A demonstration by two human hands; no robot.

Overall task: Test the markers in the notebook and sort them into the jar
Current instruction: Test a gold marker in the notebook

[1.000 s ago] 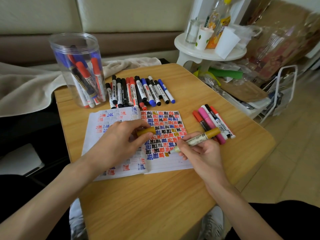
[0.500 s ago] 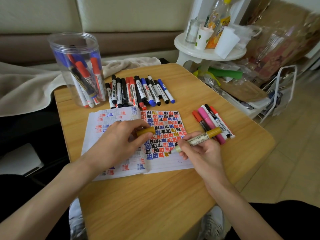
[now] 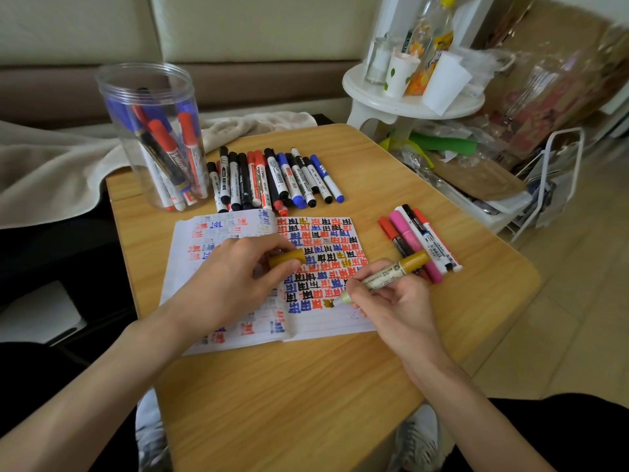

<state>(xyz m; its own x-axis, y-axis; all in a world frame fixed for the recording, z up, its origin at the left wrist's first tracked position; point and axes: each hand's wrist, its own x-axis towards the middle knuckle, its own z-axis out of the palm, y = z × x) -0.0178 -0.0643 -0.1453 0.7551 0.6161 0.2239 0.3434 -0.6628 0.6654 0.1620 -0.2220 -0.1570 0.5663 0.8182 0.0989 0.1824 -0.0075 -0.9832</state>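
Wooden table (image 3: 306, 403) holds the open notebook (image 3: 323, 321). On its left page rests the left hand (image 3: 235, 281), pinching a mustard cap (image 3: 287, 258). The right hand (image 3: 394, 304) grips the uncapped mustard marker (image 3: 388, 271), tip touching the notebook's right page beneath red, blue and black marks.

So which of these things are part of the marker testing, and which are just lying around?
Part of the job: gold marker, gold cap, notebook, jar, row of markers, small bunch of markers.

Just lying about: beige blanket, white stool, paper cup, bottle.
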